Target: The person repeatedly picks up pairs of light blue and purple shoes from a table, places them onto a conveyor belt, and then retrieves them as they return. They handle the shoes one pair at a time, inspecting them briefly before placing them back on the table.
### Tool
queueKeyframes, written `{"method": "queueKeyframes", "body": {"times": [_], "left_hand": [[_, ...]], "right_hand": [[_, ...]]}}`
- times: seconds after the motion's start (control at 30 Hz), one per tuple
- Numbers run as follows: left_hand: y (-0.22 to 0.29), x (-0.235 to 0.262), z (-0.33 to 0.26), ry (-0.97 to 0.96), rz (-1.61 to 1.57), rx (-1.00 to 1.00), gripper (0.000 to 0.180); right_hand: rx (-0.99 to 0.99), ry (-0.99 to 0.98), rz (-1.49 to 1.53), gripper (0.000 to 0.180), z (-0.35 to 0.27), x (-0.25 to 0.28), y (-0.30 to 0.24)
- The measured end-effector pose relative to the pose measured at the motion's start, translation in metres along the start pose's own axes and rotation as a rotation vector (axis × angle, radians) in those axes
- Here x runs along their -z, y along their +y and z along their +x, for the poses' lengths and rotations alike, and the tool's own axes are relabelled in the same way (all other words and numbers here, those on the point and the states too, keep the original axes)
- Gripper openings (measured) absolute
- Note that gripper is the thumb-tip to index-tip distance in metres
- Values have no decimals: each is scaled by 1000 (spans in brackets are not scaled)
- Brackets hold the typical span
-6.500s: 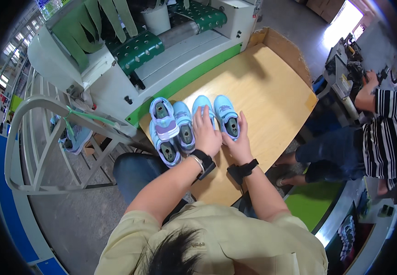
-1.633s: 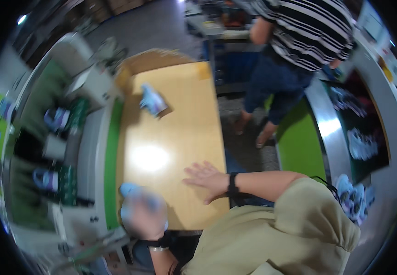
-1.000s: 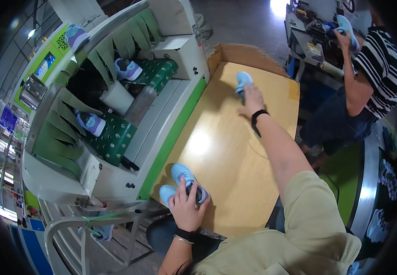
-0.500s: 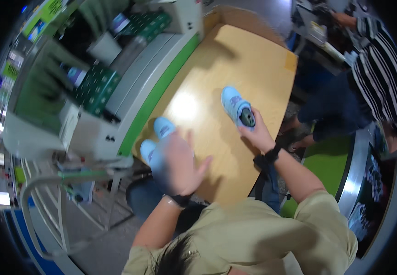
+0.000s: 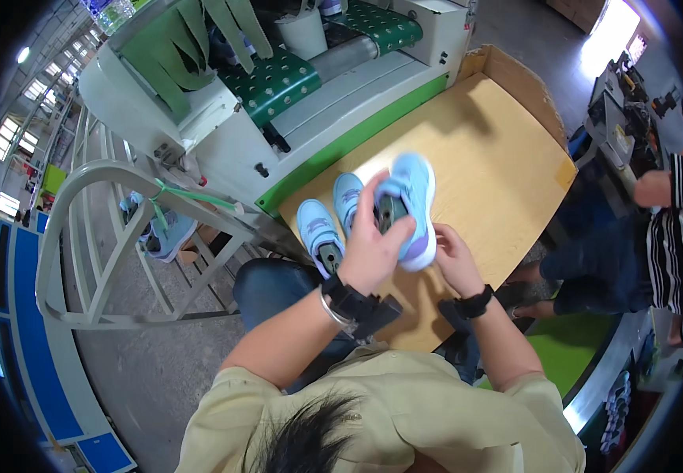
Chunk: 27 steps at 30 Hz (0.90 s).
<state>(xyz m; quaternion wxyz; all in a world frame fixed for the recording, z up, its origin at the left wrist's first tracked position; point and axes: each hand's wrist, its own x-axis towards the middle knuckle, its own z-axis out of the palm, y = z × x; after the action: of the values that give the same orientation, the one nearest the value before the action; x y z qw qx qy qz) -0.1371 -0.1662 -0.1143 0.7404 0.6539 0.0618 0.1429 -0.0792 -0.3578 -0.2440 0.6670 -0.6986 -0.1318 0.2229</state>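
Nearest the camera, dark hair and a pale khaki shirt [image 5: 436, 418] are seen at the lower edge, with both bare forearms reaching up from it. A black wrist strap [image 5: 349, 299] is worn on the left forearm and a black wristband [image 5: 474, 303] on the right.

The left hand [image 5: 373, 248] is raised off the table, its fingers closed around a light blue child's sneaker [image 5: 408, 201], which is held above the wood with its opening turned toward the camera. The right hand [image 5: 453, 256] is set just beside and under that sneaker; its fingers are curled toward the shoe, but whether they grip it cannot be told.

Just left of the held sneaker, two more light blue sneakers are laid on the near corner of the wooden table [image 5: 491, 150]: one [image 5: 319, 236] nearer the table edge, another [image 5: 348, 201] partly hidden behind the left hand.

Beyond the table edge, a green strip and a white machine housing [image 5: 223, 134] are seen, with green perforated conveyor pads [image 5: 274, 79] and a white bucket [image 5: 303, 31] farther back. A grey tubular frame [image 5: 105, 236] stands at left over the concrete floor.

At far right, another person in a black-and-white striped shirt [image 5: 672, 244] is seated beside the table.
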Motion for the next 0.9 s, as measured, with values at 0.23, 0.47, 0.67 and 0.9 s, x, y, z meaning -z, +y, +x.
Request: {"method": "queueKeyframes", "body": {"times": [0.23, 0.47, 0.67, 0.9], "left_hand": [[66, 31, 13, 145, 162, -260, 74], [-34, 58, -15, 274, 647, -185, 73], [-37, 56, -10, 171, 708, -196, 77], [-35, 53, -12, 153, 737, -180, 78]], "right_hand": [[256, -134, -302, 38, -3, -56, -30], [61, -56, -335, 29, -23, -22, 0], [215, -17, -417, 34, -2, -5, -6], [546, 88, -916, 55, 108, 8, -58]]}}
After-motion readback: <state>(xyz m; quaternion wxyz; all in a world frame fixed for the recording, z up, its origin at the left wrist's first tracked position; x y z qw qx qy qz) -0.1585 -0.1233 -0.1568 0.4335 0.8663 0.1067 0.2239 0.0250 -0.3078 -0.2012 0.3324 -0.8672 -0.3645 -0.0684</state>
